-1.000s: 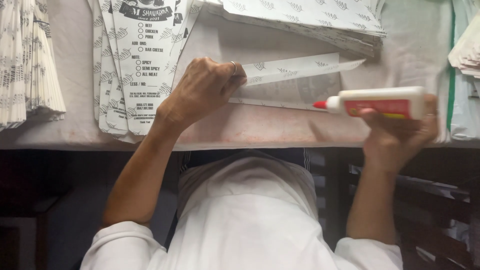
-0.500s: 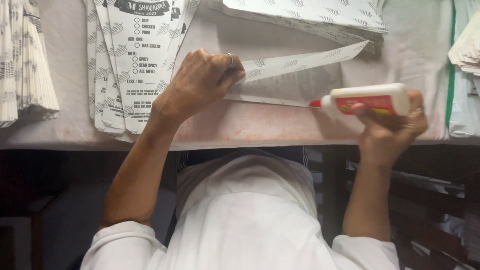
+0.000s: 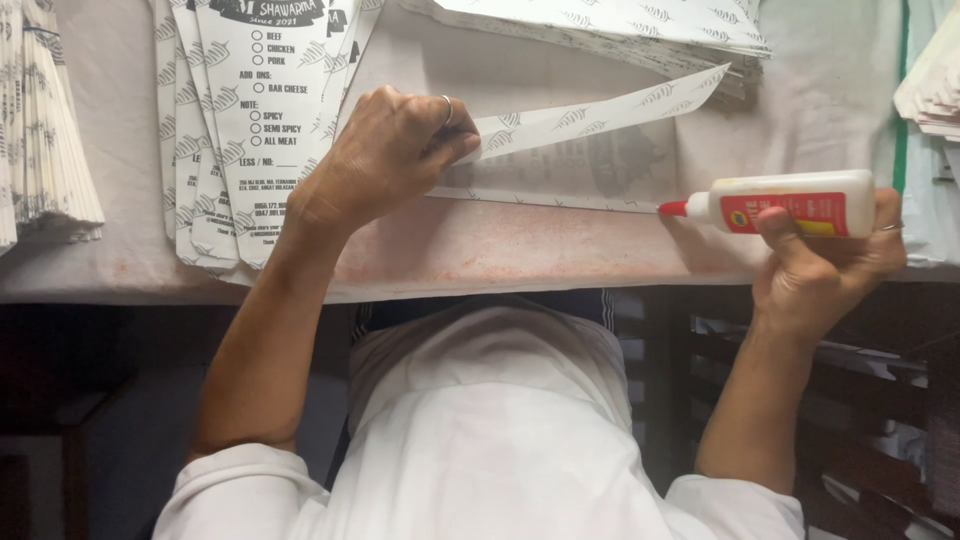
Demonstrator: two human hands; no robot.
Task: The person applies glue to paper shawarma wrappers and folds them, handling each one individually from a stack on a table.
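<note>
1. The view looked down from the person's head onto a table (image 3: 500, 262) covered in a pale, faintly pink-stained cloth, with a white shirt filling the bottom of the view.
2. The left hand (image 3: 385, 160), a thin ring on one finger, was curled shut around the lifted flap of a flat paper sleeve (image 3: 590, 165). The sleeve was white, thin and long, printed with small grey leaf shapes, and lay on the table between the two hands.
3. The right hand (image 3: 825, 265) was wrapped firmly around a smooth white plastic glue bottle (image 3: 790, 203) with a red label, held sideways.
4. The bottle's red pointed nozzle (image 3: 672, 208) touched the sleeve's right end at its near edge.
5. A fanned stack of printed sleeves (image 3: 250, 130) lay just left of the left hand; further paper piles (image 3: 620, 25) sat behind.
</note>
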